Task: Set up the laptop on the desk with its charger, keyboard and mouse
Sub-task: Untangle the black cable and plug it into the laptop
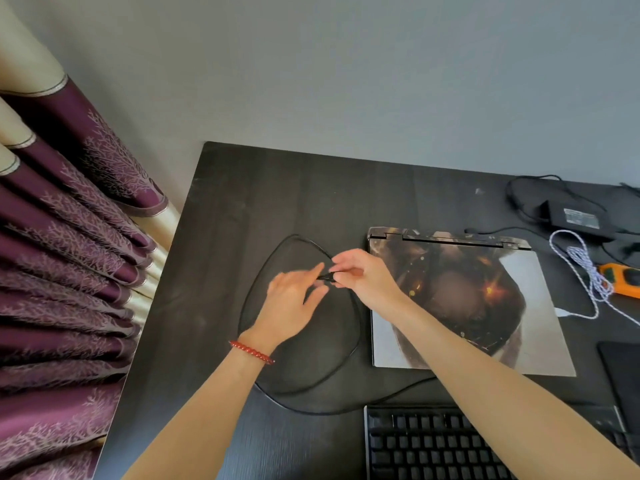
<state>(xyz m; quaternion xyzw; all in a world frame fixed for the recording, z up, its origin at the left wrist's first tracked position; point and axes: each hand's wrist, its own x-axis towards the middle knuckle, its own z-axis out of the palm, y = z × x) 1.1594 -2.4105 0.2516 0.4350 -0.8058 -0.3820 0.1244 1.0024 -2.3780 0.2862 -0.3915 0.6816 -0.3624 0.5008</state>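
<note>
A shut laptop [540, 323] with a picture on its lid lies on the dark desk [242, 188]. A black keyboard [433, 445] sits at the front edge, and its black cable [249, 299] loops across the desk left of the laptop. My right hand [363, 275] pinches a small black piece [325, 277] on that cable, a tie or a plug. My left hand [294, 299] meets it from the left with thumb and forefinger on the same piece. The black charger brick [578, 218] with its cord lies at the back right. An orange mouse [623, 280] lies right of the laptop.
A white braided cable [585, 268] with a USB plug trails beside the laptop's right edge. A dark pad [623, 375] lies at the right margin. Purple and cream curtains [69, 271] hang just left of the desk. A grey wall stands behind it.
</note>
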